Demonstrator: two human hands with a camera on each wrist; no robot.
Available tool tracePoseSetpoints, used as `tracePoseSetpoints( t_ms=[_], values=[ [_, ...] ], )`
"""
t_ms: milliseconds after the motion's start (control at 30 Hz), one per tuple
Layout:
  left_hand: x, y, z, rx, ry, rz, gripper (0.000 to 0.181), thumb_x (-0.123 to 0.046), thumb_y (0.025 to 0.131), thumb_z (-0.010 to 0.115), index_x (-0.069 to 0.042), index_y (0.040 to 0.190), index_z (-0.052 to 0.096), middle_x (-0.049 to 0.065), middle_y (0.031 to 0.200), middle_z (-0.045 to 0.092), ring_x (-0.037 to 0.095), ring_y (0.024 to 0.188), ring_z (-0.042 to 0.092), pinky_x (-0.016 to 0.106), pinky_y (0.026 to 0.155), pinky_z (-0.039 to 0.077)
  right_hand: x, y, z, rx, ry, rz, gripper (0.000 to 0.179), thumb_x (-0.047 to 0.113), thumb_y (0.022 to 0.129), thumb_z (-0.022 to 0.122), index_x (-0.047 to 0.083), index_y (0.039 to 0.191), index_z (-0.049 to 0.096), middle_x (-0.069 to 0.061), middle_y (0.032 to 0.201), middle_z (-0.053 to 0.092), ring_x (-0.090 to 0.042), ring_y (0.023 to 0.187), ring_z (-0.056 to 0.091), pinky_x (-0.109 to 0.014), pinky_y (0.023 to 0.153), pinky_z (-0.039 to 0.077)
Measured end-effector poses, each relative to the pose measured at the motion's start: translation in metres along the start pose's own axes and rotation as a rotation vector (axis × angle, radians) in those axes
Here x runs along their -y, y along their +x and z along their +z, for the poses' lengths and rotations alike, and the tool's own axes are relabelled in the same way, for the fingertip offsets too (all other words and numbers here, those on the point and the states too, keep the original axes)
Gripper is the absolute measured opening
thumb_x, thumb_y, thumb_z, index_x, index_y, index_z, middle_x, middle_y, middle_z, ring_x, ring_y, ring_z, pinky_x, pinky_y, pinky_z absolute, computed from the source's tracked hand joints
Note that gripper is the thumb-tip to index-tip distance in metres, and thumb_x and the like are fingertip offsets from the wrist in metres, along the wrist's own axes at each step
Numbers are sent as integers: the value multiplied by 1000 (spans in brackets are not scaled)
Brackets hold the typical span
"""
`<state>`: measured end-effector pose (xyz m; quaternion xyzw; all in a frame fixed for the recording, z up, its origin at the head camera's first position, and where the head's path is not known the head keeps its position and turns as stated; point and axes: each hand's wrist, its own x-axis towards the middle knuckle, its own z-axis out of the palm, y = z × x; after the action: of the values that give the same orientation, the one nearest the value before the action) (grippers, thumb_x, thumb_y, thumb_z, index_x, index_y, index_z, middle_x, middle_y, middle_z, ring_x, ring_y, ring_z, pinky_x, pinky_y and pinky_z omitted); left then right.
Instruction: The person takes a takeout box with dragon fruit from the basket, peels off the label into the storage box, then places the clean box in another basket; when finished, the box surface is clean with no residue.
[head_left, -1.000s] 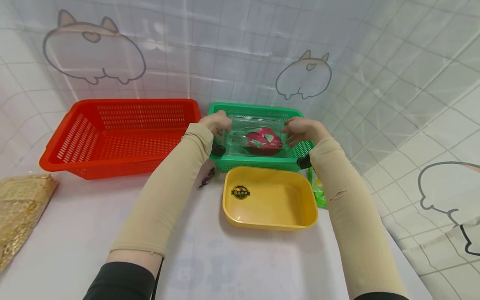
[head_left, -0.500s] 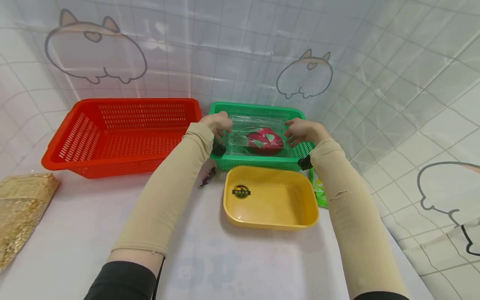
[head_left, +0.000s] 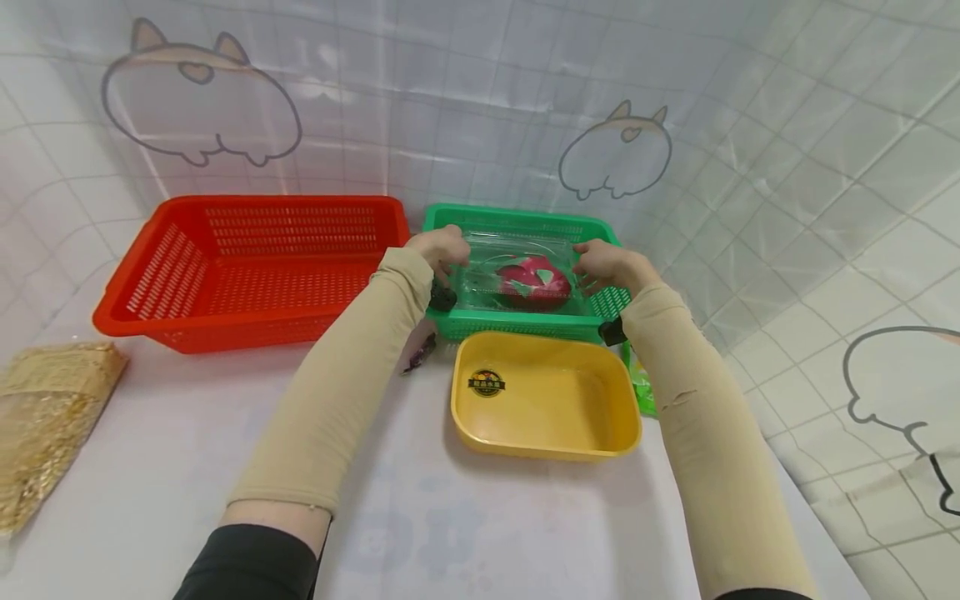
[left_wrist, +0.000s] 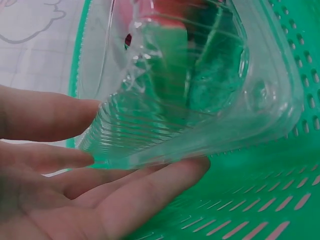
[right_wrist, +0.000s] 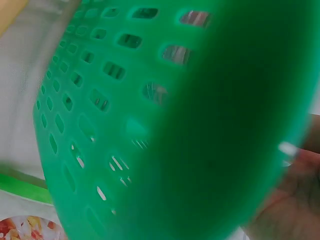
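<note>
A clear plastic box (head_left: 480,287) with a glossy pink-red thing (head_left: 534,279) inside sits in the green basket (head_left: 517,323). My left hand (head_left: 441,250) holds the box's left end. In the left wrist view, the thumb (left_wrist: 50,114) lies along its ridged side, and other fingers (left_wrist: 150,197) reach beneath its base. At the right end, my right hand (head_left: 611,265) holds the box with bent fingers. In the right wrist view, the green basket's wall hides most of that hand and its contact.
A red basket (head_left: 251,329) stands left of the green one. A yellow tub (head_left: 547,408) with a round label is in front. A small dark purple item (head_left: 420,353), a green packet (head_left: 643,387) and a bag of pale grain-like pieces (head_left: 56,408) lie on the table.
The whole head view has slid slightly right. Both hands stay at the two ends of the clear plastic box, with hardly any movement relative to the green basket.
</note>
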<state>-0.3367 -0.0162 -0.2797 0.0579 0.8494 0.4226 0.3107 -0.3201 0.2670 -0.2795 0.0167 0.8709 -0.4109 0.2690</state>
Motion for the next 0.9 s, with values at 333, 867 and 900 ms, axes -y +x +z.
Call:
tracePoseSetpoints(
  t_ms=[333,867,900],
  values=[
    [1,-12,-2,-31,17,11,73,-20,103,48,-6,159,2,13,166,10,39,146,30,46,108,46,3,-7,2,-51,-210,-70,63,5,105,38,3,160,6,-30,159,24,-44,134,45,-52,104,48],
    [23,-59,12,-100,214,291,50,-19,104,50,-9,152,39,16,156,38,27,131,50,44,109,43,2,-20,11,-84,-623,-149,65,-1,92,29,0,157,24,-29,142,46,-9,47,20,-26,53,28],
    [28,-63,13,-126,209,326,49,-19,104,51,-10,151,41,16,155,40,31,142,39,47,113,40,1,-21,12,-92,-641,-169,63,0,93,29,-1,156,24,-30,140,48,-9,48,19,-26,54,28]
  ],
)
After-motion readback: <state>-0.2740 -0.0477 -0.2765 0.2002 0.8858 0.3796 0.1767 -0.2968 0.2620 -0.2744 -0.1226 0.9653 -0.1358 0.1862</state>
